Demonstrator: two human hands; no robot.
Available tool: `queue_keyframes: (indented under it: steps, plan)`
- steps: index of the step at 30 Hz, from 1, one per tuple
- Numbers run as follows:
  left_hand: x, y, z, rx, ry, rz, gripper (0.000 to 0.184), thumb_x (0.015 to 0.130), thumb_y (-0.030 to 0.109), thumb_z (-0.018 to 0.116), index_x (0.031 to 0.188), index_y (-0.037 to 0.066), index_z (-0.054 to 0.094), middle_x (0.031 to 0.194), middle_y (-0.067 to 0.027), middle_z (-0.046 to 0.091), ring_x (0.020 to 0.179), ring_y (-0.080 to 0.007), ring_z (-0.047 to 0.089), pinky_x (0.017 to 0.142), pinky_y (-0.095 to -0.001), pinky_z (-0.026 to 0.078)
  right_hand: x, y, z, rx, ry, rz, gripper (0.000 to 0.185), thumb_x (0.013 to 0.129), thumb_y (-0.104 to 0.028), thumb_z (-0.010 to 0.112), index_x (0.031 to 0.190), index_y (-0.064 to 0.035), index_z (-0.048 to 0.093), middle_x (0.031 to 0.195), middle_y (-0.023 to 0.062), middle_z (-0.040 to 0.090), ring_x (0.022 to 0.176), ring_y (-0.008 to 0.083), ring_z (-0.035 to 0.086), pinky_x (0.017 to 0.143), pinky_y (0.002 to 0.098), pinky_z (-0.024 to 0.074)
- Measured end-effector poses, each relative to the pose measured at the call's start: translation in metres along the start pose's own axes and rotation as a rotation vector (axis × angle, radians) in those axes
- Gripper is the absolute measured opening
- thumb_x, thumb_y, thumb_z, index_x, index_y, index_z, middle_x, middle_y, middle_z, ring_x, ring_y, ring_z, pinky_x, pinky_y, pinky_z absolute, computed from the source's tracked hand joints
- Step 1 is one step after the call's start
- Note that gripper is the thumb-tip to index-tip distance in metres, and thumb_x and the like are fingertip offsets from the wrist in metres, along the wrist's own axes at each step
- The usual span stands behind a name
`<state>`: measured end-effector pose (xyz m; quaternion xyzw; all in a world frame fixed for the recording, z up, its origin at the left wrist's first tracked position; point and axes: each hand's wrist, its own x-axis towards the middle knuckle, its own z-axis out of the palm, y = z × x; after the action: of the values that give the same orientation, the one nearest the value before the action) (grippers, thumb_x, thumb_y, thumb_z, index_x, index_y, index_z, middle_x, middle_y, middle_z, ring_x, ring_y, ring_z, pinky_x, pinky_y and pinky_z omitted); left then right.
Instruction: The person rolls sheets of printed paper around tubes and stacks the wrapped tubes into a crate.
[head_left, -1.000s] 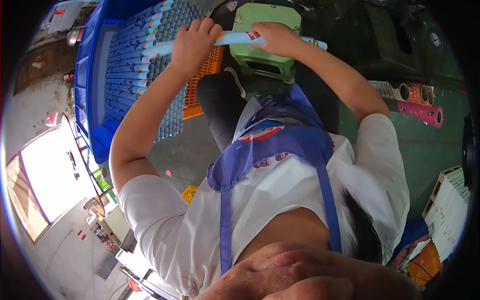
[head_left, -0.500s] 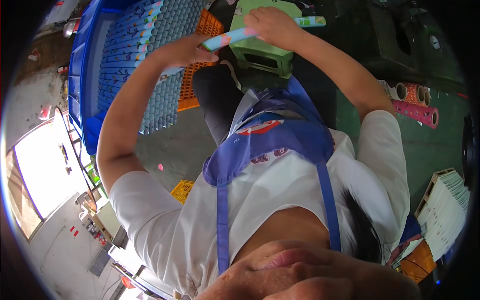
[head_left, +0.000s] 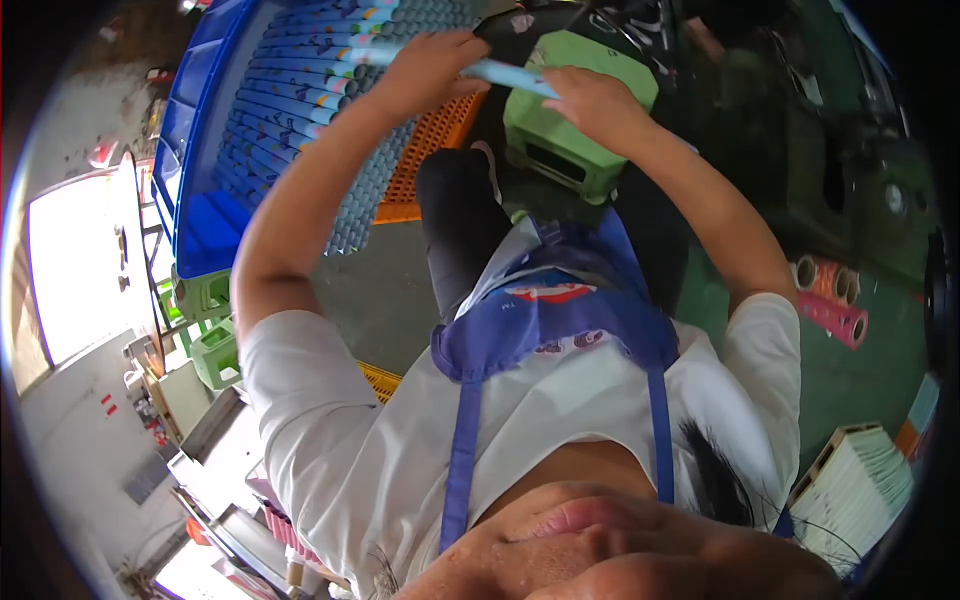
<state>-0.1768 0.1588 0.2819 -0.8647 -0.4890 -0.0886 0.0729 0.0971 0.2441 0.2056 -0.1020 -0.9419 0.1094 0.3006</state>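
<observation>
A slim light-blue printed paper roll [head_left: 512, 78] is held nearly level over the edge of the blue crate. My left hand [head_left: 428, 75] is closed around it near the middle, hiding part of its length. At the other end, my right hand [head_left: 598, 105] grips the roll with thumb and fingers. The far left part of the roll is blurred against a stack of similar hollow rolls [head_left: 290, 100] in the large blue crate [head_left: 205, 110].
An orange basket [head_left: 430, 150] stands beside the stack. Beyond my knees is a green plastic stool [head_left: 570, 130]. Patterned rolls [head_left: 832, 300] lie on the floor at right, above a stack of white sheets [head_left: 855, 480]. Green stools [head_left: 215, 350] are at left.
The roll has shifted left toward the crate, so its right end is now at my right hand. My left hand has closed around it. The whole view has also shifted.
</observation>
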Motion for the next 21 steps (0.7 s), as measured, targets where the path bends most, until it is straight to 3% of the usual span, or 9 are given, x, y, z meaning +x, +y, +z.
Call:
queue_keyframes:
  steps: [1,3,5,7,10,13,15,17,21]
  plan:
    - [0.002,0.005,0.000,0.010,0.007,-0.013,0.051,0.085,0.027,0.079,0.128,0.009,0.060,0.112,-0.0123,0.067,0.100,-0.0352,0.065,0.081,-0.0436,0.052,0.005,0.010,0.005,0.085,0.008,0.103,0.033,0.093,-0.025,0.070,0.119,-0.0087,0.060,0.095,0.0113,0.062,0.087,0.0361,0.063,0.077,0.0437,0.0521]
    - [0.010,0.025,-0.004,0.107,0.434,-0.206,0.051,0.086,0.026,0.077,0.129,0.006,0.060,0.110,-0.0143,0.066,0.103,-0.0369,0.063,0.085,-0.0440,0.051,0.033,0.034,0.016,0.163,0.021,0.187,0.033,0.093,-0.025,0.070,0.120,-0.0082,0.060,0.096,0.0119,0.062,0.087,0.0364,0.063,0.077,0.0435,0.0521]
    - [-0.001,0.031,0.039,-0.196,0.335,-0.466,0.048,0.090,0.025,0.075,0.131,0.005,0.059,0.122,-0.0120,0.064,0.112,-0.0330,0.061,0.093,-0.0432,0.050,0.079,0.070,0.038,0.139,-0.019,0.211,0.030,0.094,-0.027,0.069,0.117,-0.0073,0.063,0.103,0.0132,0.064,0.094,0.0354,0.065,0.081,0.0438,0.0533]
    - [0.006,0.036,0.108,-1.149,0.267,-0.677,0.046,0.096,0.023,0.071,0.135,0.004,0.054,0.133,-0.0108,0.060,0.122,-0.0297,0.060,0.100,-0.0444,0.049,0.135,0.101,0.062,0.142,-0.197,0.281,0.028,0.094,-0.024,0.068,0.115,-0.0056,0.066,0.107,0.0137,0.065,0.094,0.0330,0.066,0.083,0.0409,0.0530]
    - [0.051,0.035,0.112,-1.533,0.287,-0.763,0.047,0.101,0.020,0.064,0.142,0.006,0.045,0.137,-0.0105,0.058,0.123,-0.0286,0.060,0.102,-0.0460,0.050,0.233,0.085,0.071,0.189,-0.392,0.483,0.037,0.093,-0.021,0.072,0.120,0.0031,0.065,0.100,0.0156,0.072,0.088,0.0294,0.070,0.075,0.0441,0.0550]
    - [0.080,0.007,0.109,-2.242,0.739,-0.584,0.052,0.100,0.022,0.065,0.140,0.004,0.036,0.128,-0.0146,0.060,0.114,-0.0311,0.064,0.099,-0.0485,0.053,0.277,0.104,0.112,0.589,-0.407,0.438,0.041,0.095,-0.020,0.067,0.126,0.0062,0.061,0.100,0.0190,0.071,0.085,0.0298,0.072,0.073,0.0475,0.0557]
    - [0.077,-0.016,0.117,-2.226,0.806,-0.632,0.048,0.101,0.020,0.063,0.138,0.005,0.038,0.127,-0.0144,0.061,0.113,-0.0304,0.064,0.099,-0.0484,0.053,0.310,0.095,0.126,0.600,-0.568,0.615,0.041,0.096,-0.017,0.066,0.128,0.0070,0.059,0.098,0.0198,0.071,0.084,0.0289,0.072,0.074,0.0473,0.0559]
    - [0.073,-0.038,0.124,-2.193,0.919,-0.705,0.040,0.101,0.015,0.061,0.135,0.008,0.042,0.125,-0.0139,0.062,0.113,-0.0290,0.065,0.099,-0.0483,0.054,0.318,0.100,0.155,0.436,-0.307,0.374,0.037,0.094,-0.020,0.067,0.120,0.0067,0.066,0.098,0.0220,0.072,0.082,0.0330,0.072,0.076,0.0485,0.0561]
    - [0.064,-0.072,0.131,-2.129,1.013,-0.887,0.042,0.099,0.017,0.066,0.127,0.006,0.037,0.104,-0.0137,0.064,0.090,-0.0240,0.068,0.083,-0.0424,0.060,0.360,0.119,0.217,0.090,-0.398,0.239,0.031,0.093,-0.022,0.063,0.106,0.0042,0.073,0.102,0.0226,0.073,0.089,0.0373,0.071,0.080,0.0483,0.0559]
